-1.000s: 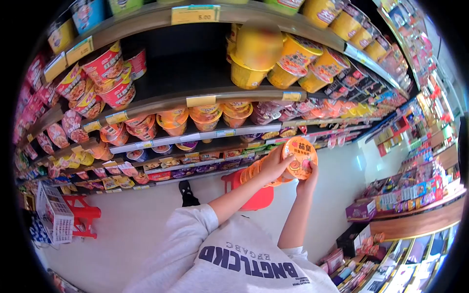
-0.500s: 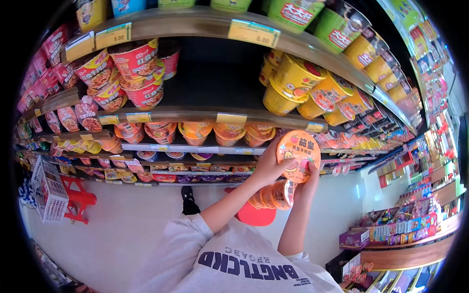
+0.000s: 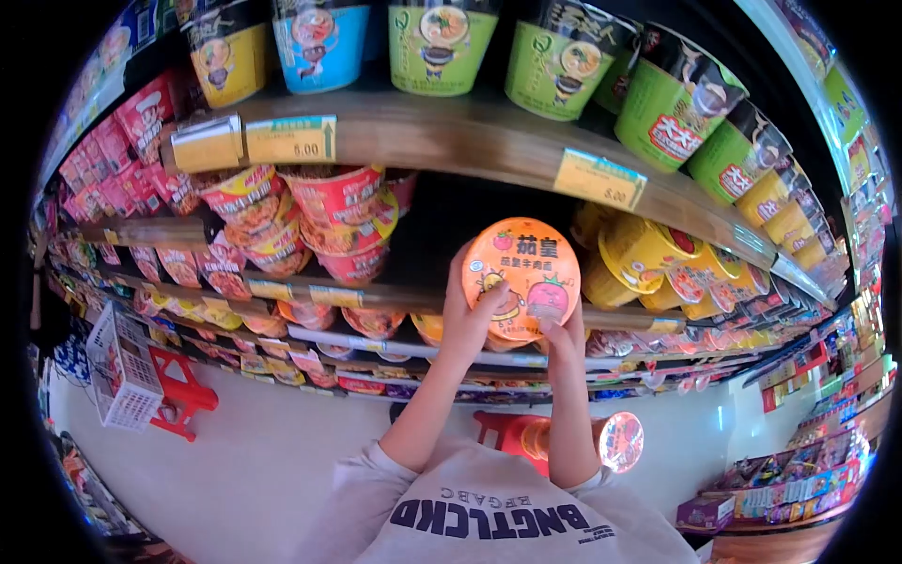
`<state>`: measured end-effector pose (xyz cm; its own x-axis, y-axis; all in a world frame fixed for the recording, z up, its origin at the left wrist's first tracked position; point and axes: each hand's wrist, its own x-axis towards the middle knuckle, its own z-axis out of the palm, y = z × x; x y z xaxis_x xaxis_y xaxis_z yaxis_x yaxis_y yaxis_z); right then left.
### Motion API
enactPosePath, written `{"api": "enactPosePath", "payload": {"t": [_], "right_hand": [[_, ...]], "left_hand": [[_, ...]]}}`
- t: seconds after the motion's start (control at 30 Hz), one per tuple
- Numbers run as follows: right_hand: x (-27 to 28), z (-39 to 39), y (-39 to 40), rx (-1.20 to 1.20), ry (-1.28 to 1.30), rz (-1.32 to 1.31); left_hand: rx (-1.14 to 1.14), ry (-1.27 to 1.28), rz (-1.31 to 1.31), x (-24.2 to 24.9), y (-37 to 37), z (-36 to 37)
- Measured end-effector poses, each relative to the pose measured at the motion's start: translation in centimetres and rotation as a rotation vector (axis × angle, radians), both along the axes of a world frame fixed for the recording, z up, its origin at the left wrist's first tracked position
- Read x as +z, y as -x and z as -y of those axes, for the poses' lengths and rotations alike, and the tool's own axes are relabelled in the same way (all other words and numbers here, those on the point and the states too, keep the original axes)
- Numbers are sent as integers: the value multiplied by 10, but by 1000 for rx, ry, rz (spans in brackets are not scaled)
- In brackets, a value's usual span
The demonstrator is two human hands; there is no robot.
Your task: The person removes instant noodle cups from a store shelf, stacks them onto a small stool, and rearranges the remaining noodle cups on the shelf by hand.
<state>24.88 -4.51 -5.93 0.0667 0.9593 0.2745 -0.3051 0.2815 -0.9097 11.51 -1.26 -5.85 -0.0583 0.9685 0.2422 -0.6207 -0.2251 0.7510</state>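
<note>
Along the upper shelf (image 3: pixel 451 136), green tubs (image 3: pixel 444 49), a blue tub (image 3: pixel 321 47) and a yellow tub (image 3: pixel 228 64) are displayed above price tags (image 3: pixel 291 139). Below, red noodle bowls (image 3: pixel 349 226) are stacked at the left, and yellow bowls (image 3: pixel 631 258) are placed at the right. A white basket (image 3: pixel 124 371) is seen near a red stool (image 3: pixel 185 393); a purple box (image 3: pixel 705 513) is glimpsed lower right.

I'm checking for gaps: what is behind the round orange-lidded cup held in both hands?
Around the cup show a dark shelf recess and brown shelf edge; anything directly behind it is hidden.
</note>
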Motion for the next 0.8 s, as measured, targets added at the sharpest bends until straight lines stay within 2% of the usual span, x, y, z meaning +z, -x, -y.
{"api": "enactPosePath", "payload": {"t": [0.07,0.17,0.27,0.33,0.4,0.47,0.5,0.53,0.6,0.63,0.67,0.7,0.73,0.77,0.8], "right_hand": [[10,-14,15,7,41,62],[14,-43,23,52,1,123],[22,-65,28,96,-20,171],[24,-81,34,114,-12,202],[10,-101,40,75,-23,215],[1,-117,46,-89,106,271],[-4,-120,48,-302,114,541],[8,-119,53,-311,109,530],[33,-114,61,-517,281,1177],[14,-126,55,-556,173,1128],[14,-128,54,-557,183,1119],[16,-133,52,-389,289,891],[17,-136,50,-222,383,659],[3,-146,47,-148,366,512],[-3,-148,47,-151,368,508]], "left_hand": [[25,-34,-53,3,15,-16],[107,-64,-288,-2,35,-41],[148,-55,-369,-2,46,-62],[95,-68,-349,-2,53,-74],[130,-108,-517,-14,59,-92],[66,-122,-567,-21,64,-102],[70,-154,-611,-24,66,-105],[77,-186,-654,-23,68,-108],[36,-142,-700,-11,77,-108],[148,-141,-890,-9,79,-109],[262,-139,-1077,-8,81,-109],[252,-137,-1085,-5,82,-109],[7,34,-862,-1,83,-112],[-226,199,-624,1,83,-114],[-230,199,-628,-6,83,-117]]}}
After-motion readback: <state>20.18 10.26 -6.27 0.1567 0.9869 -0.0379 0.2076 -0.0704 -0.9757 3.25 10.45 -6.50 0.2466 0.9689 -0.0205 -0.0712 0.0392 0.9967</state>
